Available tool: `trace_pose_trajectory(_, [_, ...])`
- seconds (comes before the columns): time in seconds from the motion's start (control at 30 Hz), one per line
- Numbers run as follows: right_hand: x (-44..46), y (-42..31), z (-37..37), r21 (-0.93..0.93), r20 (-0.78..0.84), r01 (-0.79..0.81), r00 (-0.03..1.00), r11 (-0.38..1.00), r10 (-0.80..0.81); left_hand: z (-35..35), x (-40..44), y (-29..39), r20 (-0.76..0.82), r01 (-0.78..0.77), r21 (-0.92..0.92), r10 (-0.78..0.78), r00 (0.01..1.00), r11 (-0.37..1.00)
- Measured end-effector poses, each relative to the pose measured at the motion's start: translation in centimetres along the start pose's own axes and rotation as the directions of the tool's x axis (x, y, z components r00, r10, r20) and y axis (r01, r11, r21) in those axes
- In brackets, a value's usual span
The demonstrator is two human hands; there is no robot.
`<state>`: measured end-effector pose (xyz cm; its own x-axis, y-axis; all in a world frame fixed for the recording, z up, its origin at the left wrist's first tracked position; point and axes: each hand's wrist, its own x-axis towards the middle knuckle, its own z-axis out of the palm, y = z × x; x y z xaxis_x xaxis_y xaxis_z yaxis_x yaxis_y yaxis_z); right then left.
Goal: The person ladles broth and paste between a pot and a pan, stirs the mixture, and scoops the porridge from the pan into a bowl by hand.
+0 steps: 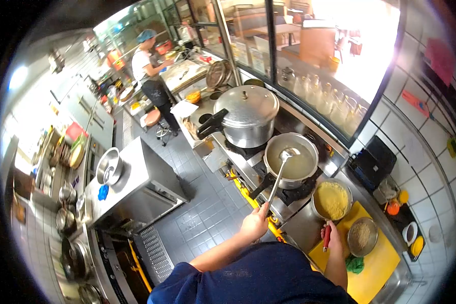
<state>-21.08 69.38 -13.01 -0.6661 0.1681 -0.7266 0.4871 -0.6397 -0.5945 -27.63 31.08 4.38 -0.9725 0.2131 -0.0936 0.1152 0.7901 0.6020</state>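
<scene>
My left hand (255, 223) is closed round the long handle of a metal ladle (274, 188). The ladle's bowl rests in cloudy liquid in an open pot (315, 163) on the stove. At the right, my right hand (334, 234) is wrapped round the red handle of a metal pan (315, 206), which holds a yellow, crumbly-looking food (332, 200). Beside that hand, a steel bowl (362, 249) with beige grainy contents sits on a yellow cutting board (377, 278). A green cloth (355, 264) lies by the bowl.
A large lidded pressure cooker (251, 126) stands behind the open pot, its black handle sticking out left. Yellow gas pipe (245, 191) runs along the stove front. A steel counter (149, 175) carries a metal bowl (110, 166). Farther back, a person (152, 76) works at a table.
</scene>
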Motion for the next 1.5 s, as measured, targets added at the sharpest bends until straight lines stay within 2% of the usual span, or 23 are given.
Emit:
trace_pose_trajectory(0.13, [0.5, 0.2, -0.8, -0.087, -0.006, 0.027, 1.000, 0.996, -0.027, -0.4, -0.4, 0.1, 0.044, 0.018, 0.027, -0.020, 0.999, 0.999])
trace_pose_trajectory(0.47, [-1.1, -0.1, 0.2, -0.116, -0.023, 0.042, 0.999, 0.992, -0.045, 0.4, -0.7, -0.5, 0.012, -0.023, 0.022, 0.023, 1.000, 0.999])
trace_pose_trajectory(0.63, [0.2, -0.2, 0.0, -0.032, -0.005, 0.031, 1.000, 0.999, -0.031, 0.8, -0.4, -0.8, -0.017, -0.005, 0.019, 0.006, 1.000, 1.000])
trace_pose_trajectory(0.7, [1.4, 0.9, -0.7, 0.049, -0.025, 0.007, 1.000, 0.999, -0.006, 1.7, -0.1, -1.4, -0.010, -0.036, 0.089, 0.037, 0.999, 0.995])
trace_pose_trajectory(0.73, [1.9, 0.7, -0.9, 0.102, -0.053, -0.010, 0.998, 0.995, 0.016, 3.2, 0.4, -2.9, -0.068, -0.113, 0.091, 0.120, 0.990, 0.989])
trace_pose_trajectory(0.77, [0.7, 0.0, 0.5, 0.079, -0.094, -0.009, 0.995, 0.997, 0.017, 3.6, 0.5, -3.7, -0.142, -0.212, 0.074, 0.221, 0.965, 0.974])
trace_pose_trajectory(0.8, [1.0, -0.4, -0.1, -0.026, 0.037, 0.047, 0.998, 0.999, -0.046, 2.8, 0.4, -2.8, -0.129, -0.202, 0.042, 0.206, 0.970, 0.978])
trace_pose_trajectory(0.83, [1.5, -0.8, 0.0, 0.011, -0.004, -0.019, 1.000, 1.000, 0.019, 2.6, 0.5, -2.5, -0.150, -0.229, 0.023, 0.229, 0.962, 0.973])
trace_pose_trajectory(0.87, [1.0, -1.5, 0.8, 0.031, 0.006, -0.053, 0.999, 0.998, 0.053, 2.3, 0.5, -2.4, -0.126, -0.197, 0.028, 0.199, 0.972, 0.980])
trace_pose_trajectory(0.9, [1.0, -1.8, 1.0, -0.075, 0.048, -0.008, 0.999, 0.997, 0.011, -0.1, 0.3, 0.4, 0.012, -0.075, 0.079, 0.075, 0.997, 0.994])
trace_pose_trajectory(0.93, [1.4, -1.7, 0.9, -0.121, 0.030, 0.063, 0.998, 0.991, -0.060, 0.0, 0.3, 0.3, 0.001, -0.089, 0.091, 0.089, 0.996, 0.992])
trace_pose_trajectory(1.0, [0.8, -2.6, 2.7, -0.245, -0.186, 0.015, 0.981, 0.969, -0.062, -0.2, 0.0, 0.7, -0.065, -0.093, 0.136, 0.103, 0.993, 0.986])
trace_pose_trajectory(1.1, [0.5, -3.5, 3.4, -0.260, -0.245, 0.004, 0.967, 0.966, -0.070, -0.4, 0.1, 1.3, -0.048, -0.037, 0.081, 0.040, 0.998, 0.996])
trace_pose_trajectory(1.2, [-0.5, -3.8, 3.5, -0.303, -0.238, 0.007, 0.968, 0.953, -0.083, -0.8, 0.4, 0.7, 0.011, -0.073, 0.045, 0.073, 0.997, 0.996])
trace_pose_trajectory(1.3, [-4.2, -6.1, 4.7, -0.382, -0.209, 0.014, 0.973, 0.924, -0.101, -0.9, 0.8, 0.4, 0.007, -0.082, 0.029, 0.082, 0.997, 0.996])
trace_pose_trajectory(1.43, [-11.7, -11.6, 6.6, -0.521, -0.138, 0.058, 0.979, 0.852, -0.151, -1.3, 1.2, 0.7, 0.035, -0.062, 0.000, 0.062, 0.997, 0.998])
trace_pose_trajectory(1.5, [-15.4, -14.5, 8.0, -0.598, -0.141, 0.029, 0.980, 0.801, -0.141, -1.4, 1.2, 0.7, 0.046, -0.063, -0.002, 0.063, 0.997, 0.998])
